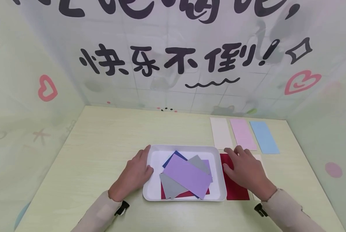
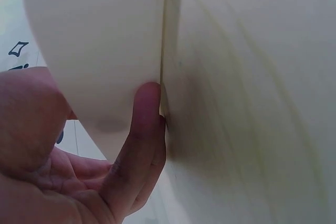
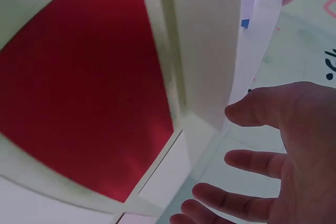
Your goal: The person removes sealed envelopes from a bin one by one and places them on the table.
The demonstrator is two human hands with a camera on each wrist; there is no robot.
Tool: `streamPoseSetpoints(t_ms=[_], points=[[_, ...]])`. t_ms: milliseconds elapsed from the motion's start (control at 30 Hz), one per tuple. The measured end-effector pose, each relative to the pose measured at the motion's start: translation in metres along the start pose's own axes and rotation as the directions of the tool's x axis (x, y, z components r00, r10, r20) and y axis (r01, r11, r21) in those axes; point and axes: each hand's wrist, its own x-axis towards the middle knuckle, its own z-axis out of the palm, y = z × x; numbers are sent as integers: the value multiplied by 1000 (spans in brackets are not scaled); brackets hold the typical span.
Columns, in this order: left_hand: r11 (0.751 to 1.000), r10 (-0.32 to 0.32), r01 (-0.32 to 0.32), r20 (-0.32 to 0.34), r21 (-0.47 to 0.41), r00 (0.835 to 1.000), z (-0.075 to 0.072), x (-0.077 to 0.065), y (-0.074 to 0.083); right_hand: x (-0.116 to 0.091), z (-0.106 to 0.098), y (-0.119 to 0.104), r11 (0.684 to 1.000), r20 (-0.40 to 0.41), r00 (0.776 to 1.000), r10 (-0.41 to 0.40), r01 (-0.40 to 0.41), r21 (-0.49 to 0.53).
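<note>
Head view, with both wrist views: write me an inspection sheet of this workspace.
Surface: pale wood-grain table
Job's things: white tray holding overlapping cards; red card and partly hidden pale card right of it; white card, pink card and blue card farther back
Clutter: nothing seen
Hands: left hand grips tray's left rim; right hand above red card, tray contact unclear
Cables: nothing seen
Surroundings: printed backdrop with lettering and hearts

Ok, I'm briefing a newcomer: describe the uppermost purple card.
On the table, the left hand grips a white tray. Inside lies a pile of cards. Yours is the slanted purple card on top, the pile's only fully uncovered one.
</note>
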Motion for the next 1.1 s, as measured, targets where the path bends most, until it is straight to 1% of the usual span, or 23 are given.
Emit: streamPoseSetpoints(t_ms=[100, 200, 333, 467, 600, 733, 800, 933, 1100], points=[[1000, 13, -13, -12, 3, 1000, 1, 1, 0, 6, 1, -12, 998, -45, 997, -65, 64, -22], [1000, 14, -14, -18, 5, 1000, 1, 0, 0, 13, 2, -24, 989, -87, 987, -139, 134, -54], [1000, 1, -1, -10, 7, 1000, 1, 1, 1, 22, 2, -38, 977, -110, 972, -207, 201, -68], [1000, -6, 6, -6, 12, 1000, 1, 1, 2, 30, 0, -53, 963, -82, 959, -270, 267, -39], [1000, -1, 1, -5, 18, 1000, 1, 1, 2, 36, 0, -68, 935, -59, 933, -355, 354, -31], [1000, 1, -1, -5, 18, 1000, 1, 2, 1, 42, 3, -81, 914, -19, 914, -406, 405, -40], [1000, -2, 2, -1, 18, 1000, 1, 2, 1, 44, 5, -88, 906, -4, 906, -423, 423, -32], [1000, -6, 6, 6, 18, 1000, 2, 2, 0, 46, 11, -99, 898, 35, 897, -440, 440, -2], [1000, 3, -3, 3, 15, 1000, 2, 3, 0, 43, 17, -111, 907, 133, 898, -420, 419, 35]])
